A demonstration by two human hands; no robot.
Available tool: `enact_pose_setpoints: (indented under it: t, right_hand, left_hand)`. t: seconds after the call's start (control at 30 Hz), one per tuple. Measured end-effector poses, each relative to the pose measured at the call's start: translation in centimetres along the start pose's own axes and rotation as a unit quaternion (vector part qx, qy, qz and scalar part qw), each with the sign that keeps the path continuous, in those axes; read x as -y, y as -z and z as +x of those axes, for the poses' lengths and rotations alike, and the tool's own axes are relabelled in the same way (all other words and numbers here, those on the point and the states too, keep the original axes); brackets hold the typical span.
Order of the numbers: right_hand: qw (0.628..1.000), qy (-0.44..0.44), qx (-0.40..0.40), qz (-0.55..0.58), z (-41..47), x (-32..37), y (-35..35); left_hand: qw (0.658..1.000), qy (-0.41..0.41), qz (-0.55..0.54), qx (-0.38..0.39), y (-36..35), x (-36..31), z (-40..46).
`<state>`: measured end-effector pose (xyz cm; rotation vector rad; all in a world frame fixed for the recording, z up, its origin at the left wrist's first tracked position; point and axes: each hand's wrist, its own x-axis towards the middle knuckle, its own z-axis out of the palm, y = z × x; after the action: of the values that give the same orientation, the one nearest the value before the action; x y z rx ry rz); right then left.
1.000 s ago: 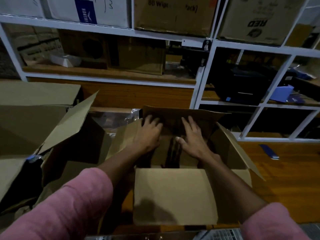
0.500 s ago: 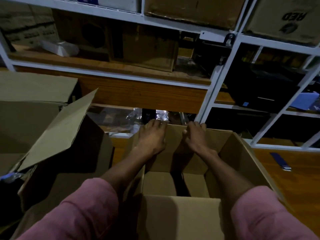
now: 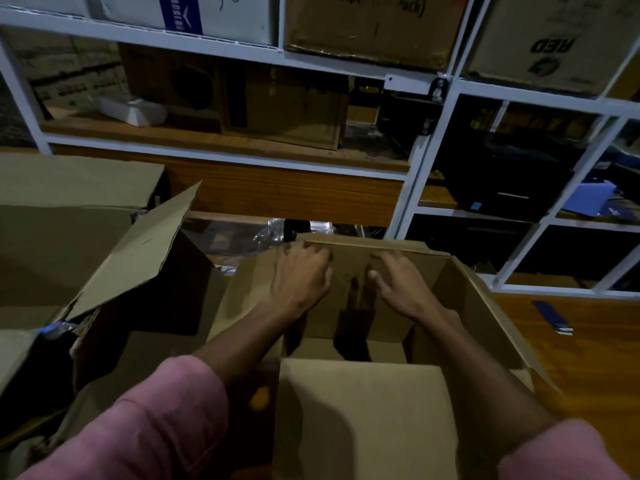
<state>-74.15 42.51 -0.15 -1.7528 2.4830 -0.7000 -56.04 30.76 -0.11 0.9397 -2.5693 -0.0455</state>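
An open brown cardboard box (image 3: pixel 485 327) stands right in front of me on a wooden surface. Its near flap (image 3: pixel 363 410) lies folded inward towards me. The far flap (image 3: pixel 353 268) stands tilted up at the box's back. My left hand (image 3: pixel 299 278) rests on the left part of that flap, its fingers reaching near the top edge. My right hand (image 3: pixel 401 285) presses on the right part with fingers spread. Both forearms reach over the box from pink sleeves. The box's inside looks bare where I can see it.
A bigger open carton (image 3: pixel 131 258) with a raised flap crowds the left side. A white metal rack (image 3: pixel 415 161) with wooden shelves, cartons and a black machine (image 3: pixel 502 178) fills the back. A small blue item (image 3: pixel 552 317) lies on the wooden top at the right. Clear plastic wrap (image 3: pixel 273 232) sits behind the box.
Half a second ago my fingers were at the box's far rim. Now the far flap has come up and both hands lie on its inner face. The view has shifted slightly.
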Motion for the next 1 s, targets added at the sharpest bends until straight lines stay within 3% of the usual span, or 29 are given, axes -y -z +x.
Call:
enact_pose_setpoints:
  t: [0.13, 0.23, 0.33, 0.4, 0.5, 0.63, 0.8, 0.93, 1.0]
  right_hand:
    - [0.997, 0.035, 0.057, -0.028, -5.8, -1.2, 1.7]
    - [0.998, 0.048, 0.025, -0.043, -9.6, -1.6, 3.6]
    - [0.999, 0.047, -0.010, -0.014, -13.3, -1.2, 5.3]
    - [0.999, 0.041, 0.017, -0.017, -15.8, -1.4, 5.4]
    - [0.992, 0.052, 0.067, -0.098, -18.3, -2.2, 5.1]
    - [0.988, 0.059, 0.020, -0.144, -19.1, -2.2, 4.0]
    - [0.979, 0.013, -0.105, -0.172, -20.3, -3.8, 3.6]
    - [0.976, -0.137, -0.081, -0.150, -21.1, -7.1, 4.5]
    - [0.981, -0.178, -0.056, -0.054, -21.8, -8.1, 4.1]
  left_hand:
    - [0.997, -0.033, -0.037, 0.053, 1.7, -3.8, -3.9]
    - [0.993, -0.063, -0.069, 0.076, 3.3, -5.9, -7.2]
    - [0.987, -0.108, -0.023, 0.116, 3.8, -6.8, -10.1]
    - [0.984, -0.123, 0.013, 0.131, 3.5, -6.8, -11.3]
    - [0.982, -0.136, 0.017, 0.128, 3.1, -6.4, -12.5]
    - [0.984, -0.158, 0.048, 0.060, 2.3, -5.8, -14.2]
    - [0.997, -0.066, 0.033, -0.028, 1.8, -4.7, -16.1]
    - [0.998, 0.046, -0.043, 0.022, 0.6, -2.8, -18.3]
    - [0.995, 0.062, -0.068, 0.038, -0.1, -2.9, -18.9]
